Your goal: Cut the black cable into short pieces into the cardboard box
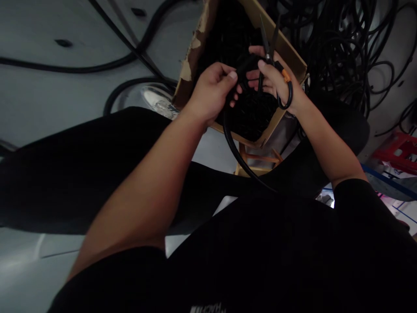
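My left hand [215, 89] grips the end of a black corrugated tube [233, 145], which curves down toward my lap. Between the hands, over a cardboard box [295, 56], a thicker black piece [246, 65] sticks out from my left fingertips. Scissors [269, 54] with black handles and an orange band hang on my right hand [272, 78], their blades apart and pointing up. The right fingers reach toward the black piece; whether they touch it is hard to tell. Many small black parts [257, 113] fill the dark inside of the box.
Black cables [352, 52] lie in a tangled heap at the upper right. Thick black cable [81, 68] crosses the floor at the left. A wooden stool [259, 157] shows below the box, and a red crate [399, 152] stands at the right edge.
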Tool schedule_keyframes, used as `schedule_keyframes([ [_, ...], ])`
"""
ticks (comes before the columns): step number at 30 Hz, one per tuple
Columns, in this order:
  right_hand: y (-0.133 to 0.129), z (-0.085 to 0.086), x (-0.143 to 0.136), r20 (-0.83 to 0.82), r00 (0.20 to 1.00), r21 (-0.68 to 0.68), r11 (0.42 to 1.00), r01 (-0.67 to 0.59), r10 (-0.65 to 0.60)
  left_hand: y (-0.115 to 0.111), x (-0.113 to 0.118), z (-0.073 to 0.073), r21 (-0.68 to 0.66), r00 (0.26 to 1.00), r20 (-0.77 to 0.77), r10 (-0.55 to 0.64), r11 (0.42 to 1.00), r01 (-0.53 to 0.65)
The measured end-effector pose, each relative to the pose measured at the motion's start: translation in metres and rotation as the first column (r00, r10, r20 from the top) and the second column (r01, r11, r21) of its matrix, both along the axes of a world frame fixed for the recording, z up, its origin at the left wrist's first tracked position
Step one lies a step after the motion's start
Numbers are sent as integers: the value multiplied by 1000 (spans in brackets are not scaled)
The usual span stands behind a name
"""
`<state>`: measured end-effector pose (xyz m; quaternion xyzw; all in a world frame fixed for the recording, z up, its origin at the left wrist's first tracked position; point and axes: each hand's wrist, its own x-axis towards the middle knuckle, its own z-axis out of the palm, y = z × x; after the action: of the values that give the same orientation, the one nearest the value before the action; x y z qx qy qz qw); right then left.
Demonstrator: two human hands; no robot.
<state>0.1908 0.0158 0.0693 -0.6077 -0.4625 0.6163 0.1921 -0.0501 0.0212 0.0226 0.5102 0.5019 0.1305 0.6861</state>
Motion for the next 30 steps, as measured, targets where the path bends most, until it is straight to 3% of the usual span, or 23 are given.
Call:
schedule_keyframes([
  [3,3,-1,2,-72,997,-70,997,-34,29,0,-2,-11,63,999,-14,-36,997,37],
  [7,7,9,-2,-188,982,-201,980,-6,-33,0,-6,-14,40,1000,9,14,999,-14],
  [12,2,18,-9,-192,978,-221,974,42,-85,0,0,3,42,990,3,-139,989,139],
  [16,0,15,-6,-153,988,-185,983,-5,-23,-2,5,23,-30,993,1,-115,993,115],
  [20,0,14,-3,-247,969,-157,987,-33,-7,-3,4,35,-85,999,34,-39,996,42],
  [25,-2,21,-4,-230,973,-177,984,-14,-27,-3,4,41,-86,997,68,-35,995,41],
  [28,-4,23,-1,-183,983,-151,987,-59,30,-5,4,38,-75,994,82,-75,994,81],
  [30,-6,20,3,-241,970,-143,988,-64,28,-8,4,32,-78,995,78,-61,995,68],
])
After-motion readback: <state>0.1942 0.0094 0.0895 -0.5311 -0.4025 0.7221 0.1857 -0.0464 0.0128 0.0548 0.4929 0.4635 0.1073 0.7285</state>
